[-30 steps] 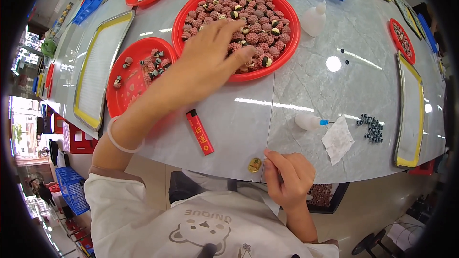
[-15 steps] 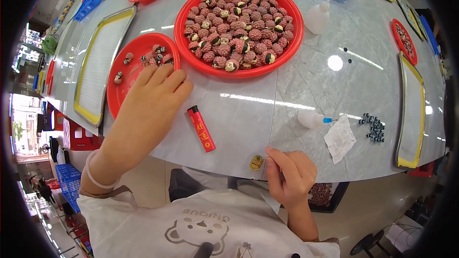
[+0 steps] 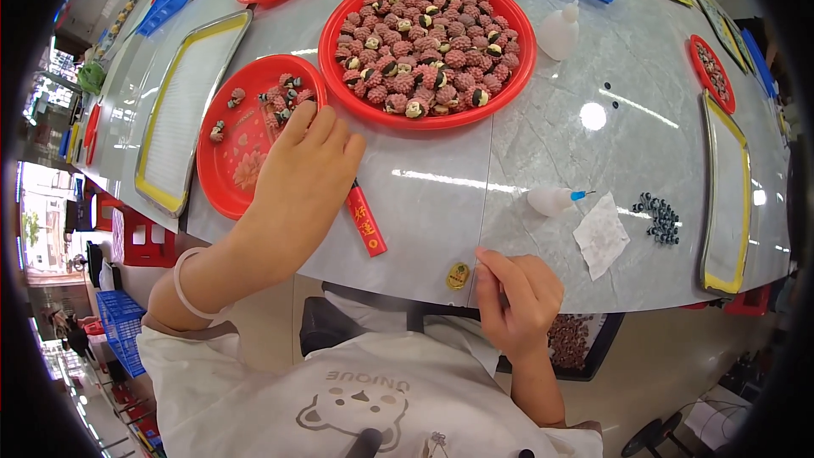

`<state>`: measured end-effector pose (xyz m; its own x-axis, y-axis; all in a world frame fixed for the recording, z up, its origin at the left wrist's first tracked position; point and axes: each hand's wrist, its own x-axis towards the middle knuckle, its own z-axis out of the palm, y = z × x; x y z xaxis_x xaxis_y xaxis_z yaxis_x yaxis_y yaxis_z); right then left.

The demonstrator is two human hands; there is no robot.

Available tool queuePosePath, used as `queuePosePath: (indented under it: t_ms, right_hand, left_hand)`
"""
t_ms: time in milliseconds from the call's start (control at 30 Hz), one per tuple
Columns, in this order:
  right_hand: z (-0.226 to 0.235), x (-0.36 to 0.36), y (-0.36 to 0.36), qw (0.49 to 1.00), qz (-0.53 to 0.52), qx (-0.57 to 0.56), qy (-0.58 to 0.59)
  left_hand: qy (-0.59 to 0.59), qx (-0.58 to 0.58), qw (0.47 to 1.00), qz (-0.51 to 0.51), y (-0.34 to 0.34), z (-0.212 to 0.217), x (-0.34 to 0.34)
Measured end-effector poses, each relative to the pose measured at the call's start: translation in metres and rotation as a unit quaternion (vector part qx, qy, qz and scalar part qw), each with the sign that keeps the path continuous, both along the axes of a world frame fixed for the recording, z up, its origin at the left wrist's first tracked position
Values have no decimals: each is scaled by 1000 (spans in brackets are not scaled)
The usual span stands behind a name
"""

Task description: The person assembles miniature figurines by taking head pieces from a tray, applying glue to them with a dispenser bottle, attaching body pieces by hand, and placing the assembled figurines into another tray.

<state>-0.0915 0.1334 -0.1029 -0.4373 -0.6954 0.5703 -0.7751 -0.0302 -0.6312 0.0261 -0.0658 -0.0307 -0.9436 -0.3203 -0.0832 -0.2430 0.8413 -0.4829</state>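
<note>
My left hand [image 3: 307,171] hangs over the near right rim of the small red plate [image 3: 222,191], its fingers loosely bent and slightly apart. I see nothing in it, though the fingertips are partly hidden. Pinkish-brown flower-shaped pieces with small grey parts [image 3: 284,97] lie on that plate. Partly under this hand is a red lighter [image 3: 366,222]. My right hand [image 3: 521,298] stays at the table's front edge, thumb and forefinger pinched; what they hold, if anything, cannot be made out. A small gold oval tag [image 3: 458,276] lies just left of it.
A large red tray [image 3: 329,76] of flower-shaped pieces stands beyond. Rightward are a white squeeze bottle with a blue needle tip [image 3: 551,200], a crumpled tissue [image 3: 602,237] and small dark grey pieces [image 3: 661,220]. Another white bottle [image 3: 560,32] stands upright. Yellow-edged trays [image 3: 182,110] flank the table.
My left hand has drawn rightward from the pieces on the small plate and now covers the lighter's top. My right hand keeps its pinch. The whole view has shifted slightly.
</note>
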Motion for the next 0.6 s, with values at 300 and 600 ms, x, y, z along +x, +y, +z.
queuePosePath:
  t_ms: [300,600]
  right_hand:
    - [-1,-1,-1,1000,-1,4,2]
    - [-1,0,-2,1000,1,8,3]
  left_hand:
    - [32,93,994,-40,-12,10,-11]
    - [193,297,925,-139,-26,-3,-37]
